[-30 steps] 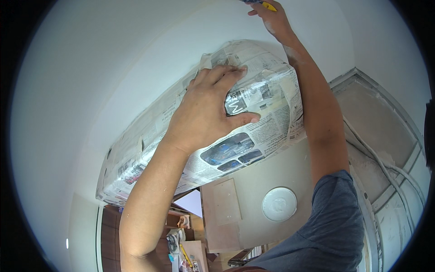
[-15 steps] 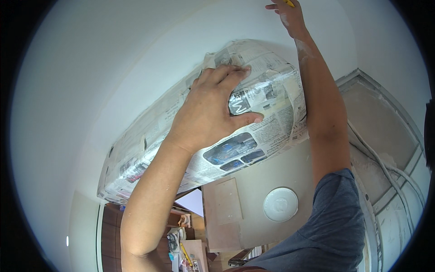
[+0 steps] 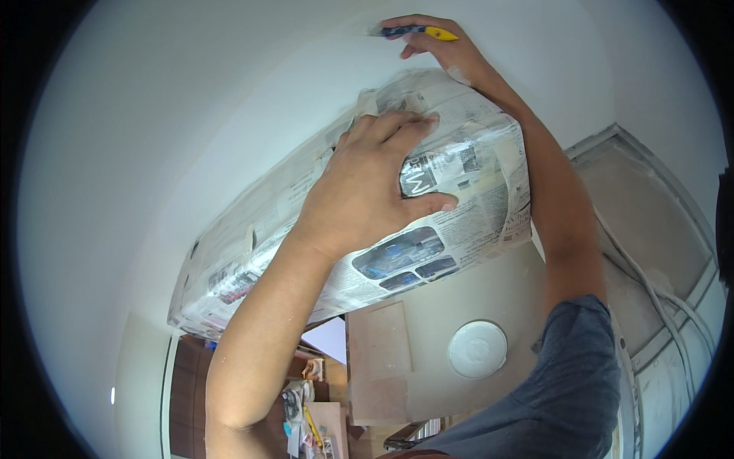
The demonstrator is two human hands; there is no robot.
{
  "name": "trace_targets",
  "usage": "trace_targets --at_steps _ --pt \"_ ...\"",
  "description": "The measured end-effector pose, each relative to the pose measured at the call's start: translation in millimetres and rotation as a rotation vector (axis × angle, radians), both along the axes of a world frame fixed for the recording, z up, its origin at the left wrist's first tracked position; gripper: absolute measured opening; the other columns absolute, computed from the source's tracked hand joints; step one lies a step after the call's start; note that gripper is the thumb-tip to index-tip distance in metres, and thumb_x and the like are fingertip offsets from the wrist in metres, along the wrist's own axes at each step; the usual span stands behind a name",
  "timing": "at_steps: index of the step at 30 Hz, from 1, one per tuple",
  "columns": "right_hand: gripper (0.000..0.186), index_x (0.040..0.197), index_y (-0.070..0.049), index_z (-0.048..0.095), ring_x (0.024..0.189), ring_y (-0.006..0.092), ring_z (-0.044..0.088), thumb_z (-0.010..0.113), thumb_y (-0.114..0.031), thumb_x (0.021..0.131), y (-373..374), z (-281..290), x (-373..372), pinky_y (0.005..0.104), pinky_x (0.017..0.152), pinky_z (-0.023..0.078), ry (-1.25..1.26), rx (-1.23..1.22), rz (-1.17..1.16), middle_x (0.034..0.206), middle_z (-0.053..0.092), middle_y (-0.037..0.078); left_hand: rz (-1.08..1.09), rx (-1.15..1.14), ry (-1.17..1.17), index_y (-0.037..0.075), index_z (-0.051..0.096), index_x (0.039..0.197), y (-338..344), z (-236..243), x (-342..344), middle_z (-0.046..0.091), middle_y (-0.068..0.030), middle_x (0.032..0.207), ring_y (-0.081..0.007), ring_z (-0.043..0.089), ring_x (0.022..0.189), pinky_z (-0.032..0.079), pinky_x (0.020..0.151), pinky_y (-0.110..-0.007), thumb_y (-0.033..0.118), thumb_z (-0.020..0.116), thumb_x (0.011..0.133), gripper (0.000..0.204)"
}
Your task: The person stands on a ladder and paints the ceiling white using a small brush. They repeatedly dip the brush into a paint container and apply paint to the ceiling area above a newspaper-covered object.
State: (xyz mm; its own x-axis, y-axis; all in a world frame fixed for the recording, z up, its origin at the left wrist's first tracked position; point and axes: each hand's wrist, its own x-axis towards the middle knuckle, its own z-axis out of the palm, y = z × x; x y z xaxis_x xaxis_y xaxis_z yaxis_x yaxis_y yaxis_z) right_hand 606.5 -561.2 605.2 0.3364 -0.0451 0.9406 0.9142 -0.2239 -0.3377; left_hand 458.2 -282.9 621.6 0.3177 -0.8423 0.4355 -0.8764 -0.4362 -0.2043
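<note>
My left hand (image 3: pixel 367 180) lies with fingers spread over the top edge of a long box-shaped unit (image 3: pixel 474 206) wrapped in newspaper and clear film. The unit runs slantwise along the white wall (image 3: pixel 191 115). Beyond its far end, my right hand (image 3: pixel 443 50) is close to the wall, closed round a slim tool with a yellow and dark blue handle (image 3: pixel 440 34). The tool's pale tip points left, and I cannot make out its exact kind. My right forearm passes along the right end of the wrapped unit.
Below stands a board-like surface (image 3: pixel 382 402) bearing a round tub of white material (image 3: pixel 478 348). Cables (image 3: pixel 642 271) hang by a grey-framed panel (image 3: pixel 650 199) at the right. Lower down is a cluttered small table (image 3: pixel 325 424) beside brown cabinet doors (image 3: pixel 191 398).
My right hand has moved left and down, bringing the tool into fuller view along the wall. My left hand keeps its place on the wrapped unit while the view shifts slightly.
</note>
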Motion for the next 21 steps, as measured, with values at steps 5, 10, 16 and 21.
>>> trace_targets --at_steps 5,10,16,21 --pt "0.039 0.148 -0.012 0.07 0.1 0.0163 0.07 0.063 -0.024 0.111 7.3 20.0 14.8 0.0327 0.102 0.056 0.044 -0.098 0.148 0.137 0.072 0.008 -0.011 -0.005 -0.012 0.006 0.063 0.148 0.4 -1.5 2.4 0.06 -0.019 0.151 -0.0417 0.056 0.141 0.046 0.12 -0.05 0.046 0.097 0.075 0.09" --pt "0.039 0.144 -0.006 0.07 0.101 0.0195 0.07 0.059 -0.026 0.112 16.8 28.2 24.3 0.0347 0.101 0.058 0.102 -0.131 0.07 0.14 0.07 0.013 -0.02 -0.002 -0.013 0.006 0.063 0.147 0.1 -0.4 2.8 0.061 -0.0178 0.151 -0.041 0.057 0.14 0.046 0.121 -0.05 0.05 0.096 0.075 0.091" --pt "0.033 0.139 0.001 0.071 0.101 0.0197 0.067 0.059 -0.009 0.11 10.9 25.8 15.2 0.0332 0.085 0.06 0.089 0.068 0.069 0.133 0.074 0.012 -0.001 -0.003 -0.056 0.004 0.062 0.15 0.6 -1.5 2.0 0.063 -0.0154 0.148 -0.0371 0.057 0.138 0.046 0.12 -0.053 0.052 0.092 0.078 0.091" --pt "0.031 0.137 0.0 0.073 0.099 0.0196 0.068 0.061 -0.009 0.109 -12.4 18.9 20.1 0.0333 0.083 0.06 -0.011 0.151 0.024 0.129 0.075 0.011 -0.006 -0.008 -0.024 0.004 0.063 0.149 0.8 -0.7 2.4 0.064 -0.0149 0.147 -0.037 0.057 0.137 0.046 0.12 -0.053 0.051 0.092 0.077 0.091"
